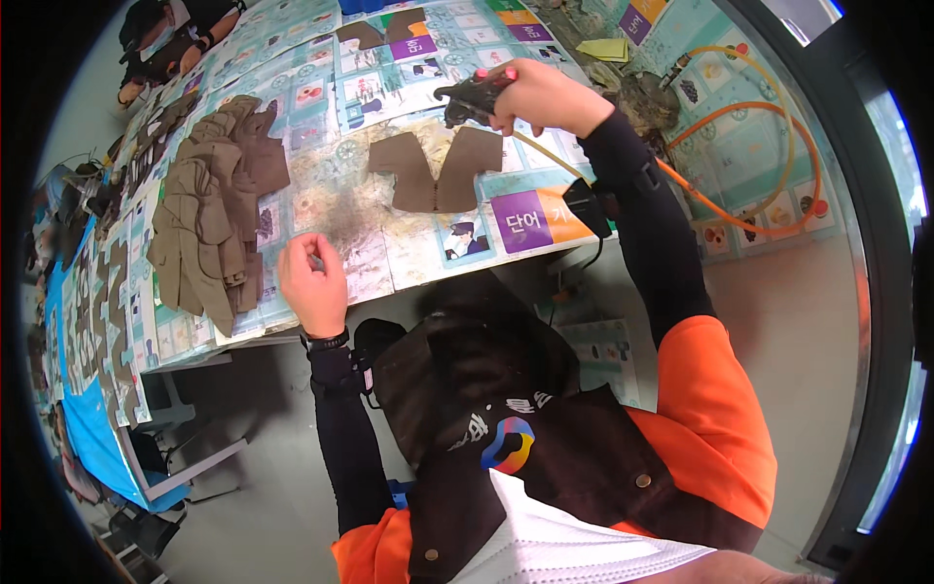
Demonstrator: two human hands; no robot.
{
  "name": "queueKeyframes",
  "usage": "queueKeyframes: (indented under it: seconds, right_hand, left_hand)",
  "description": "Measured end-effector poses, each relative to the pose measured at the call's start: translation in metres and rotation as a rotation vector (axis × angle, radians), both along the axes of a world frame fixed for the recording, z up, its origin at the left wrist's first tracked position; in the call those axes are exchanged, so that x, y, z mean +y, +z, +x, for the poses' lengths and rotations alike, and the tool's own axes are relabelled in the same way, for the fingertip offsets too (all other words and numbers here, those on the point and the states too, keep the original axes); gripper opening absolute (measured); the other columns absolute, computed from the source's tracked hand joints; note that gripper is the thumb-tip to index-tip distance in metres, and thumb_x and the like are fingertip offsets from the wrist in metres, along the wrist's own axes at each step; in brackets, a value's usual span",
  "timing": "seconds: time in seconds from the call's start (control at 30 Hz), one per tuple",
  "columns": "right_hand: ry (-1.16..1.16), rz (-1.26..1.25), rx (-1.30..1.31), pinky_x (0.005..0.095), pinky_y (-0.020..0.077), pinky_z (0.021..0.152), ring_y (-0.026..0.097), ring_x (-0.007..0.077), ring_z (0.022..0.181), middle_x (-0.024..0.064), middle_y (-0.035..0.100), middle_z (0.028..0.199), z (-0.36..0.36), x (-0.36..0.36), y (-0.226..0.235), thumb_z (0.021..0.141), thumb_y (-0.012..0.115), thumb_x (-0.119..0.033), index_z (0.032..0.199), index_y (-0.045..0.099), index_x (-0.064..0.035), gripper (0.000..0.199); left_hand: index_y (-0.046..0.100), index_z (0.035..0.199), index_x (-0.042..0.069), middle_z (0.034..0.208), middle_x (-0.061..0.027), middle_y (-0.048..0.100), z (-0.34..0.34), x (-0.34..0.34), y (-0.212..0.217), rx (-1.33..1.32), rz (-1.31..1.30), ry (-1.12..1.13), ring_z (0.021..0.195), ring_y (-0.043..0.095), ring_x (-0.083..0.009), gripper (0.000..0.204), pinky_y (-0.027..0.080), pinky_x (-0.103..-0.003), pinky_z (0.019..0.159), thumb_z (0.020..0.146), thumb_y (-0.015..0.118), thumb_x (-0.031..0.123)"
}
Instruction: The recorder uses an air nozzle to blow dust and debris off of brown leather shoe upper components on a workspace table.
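Note:
My right hand point(553, 97) is wrapped round a black spray gun point(471, 99), held above the table at the far right. A thin yellowish hose point(545, 154) runs from the gun past my wrist. Just below the nozzle, a brown V-shaped cut piece point(435, 185), joined by a seam down its middle, lies flat on the stained tabletop. Near the front edge, my left hand point(313, 282) is loosely curled, with nothing visible in its fingers. Left of it sits a heap of similar brown pieces point(199, 219).
The table point(341, 234) is covered with printed sheets. More brown pieces lie at the back point(375, 34) and far left point(119, 331). An orange hose point(812, 165) loops at the right by the wall. A person point(161, 44) works at the far left corner. A blue cloth point(97, 443) hangs at the left.

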State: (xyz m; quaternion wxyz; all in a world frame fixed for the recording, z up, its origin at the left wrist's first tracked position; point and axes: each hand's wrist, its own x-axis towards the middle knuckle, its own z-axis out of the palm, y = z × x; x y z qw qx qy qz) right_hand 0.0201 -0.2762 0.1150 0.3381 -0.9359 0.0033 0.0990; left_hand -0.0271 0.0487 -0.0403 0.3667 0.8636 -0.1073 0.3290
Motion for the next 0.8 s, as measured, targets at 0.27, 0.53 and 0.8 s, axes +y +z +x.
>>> queueKeyframes:
  seconds: [0.27,0.53,0.8]
  right_hand:
    - [0.056,0.009,0.042,0.0276,0.0391,0.041,0.054,0.0140,0.048,0.0064,0.067,0.070,0.027,0.018,-0.008,0.069,0.064,-0.013,0.073,0.068,0.0009,0.015]
    - [0.104,-0.053,0.085,0.0293,0.0405,0.042,0.053,0.0162,0.045,0.0082,0.066,0.064,0.040,0.034,-0.010,0.063,0.060,-0.012,0.068,0.067,0.0007,0.016]
    - [0.037,-0.007,0.053,0.0300,0.0318,0.038,0.042,0.0138,0.039,0.0068,0.056,0.055,0.053,0.037,-0.029,0.061,0.060,-0.012,0.061,0.060,0.0003,0.013]
  left_hand:
    - [0.060,0.086,0.004,0.072,-0.0062,0.057,-0.001,0.002,0.001,0.021,-0.054,-0.009,0.063,0.051,-0.0223,0.005,0.041,-0.036,0.060,0.087,0.064,0.008]
    - [0.059,0.085,0.004,0.071,-0.0063,0.056,0.001,0.001,0.000,0.031,-0.064,-0.013,0.062,0.050,-0.0224,0.007,0.041,-0.036,0.059,0.088,0.064,0.008]
    - [0.058,0.084,0.004,0.069,-0.0068,0.055,0.000,0.001,-0.001,0.045,-0.045,0.006,0.061,0.050,-0.0236,0.008,0.041,-0.037,0.058,0.088,0.063,0.009]
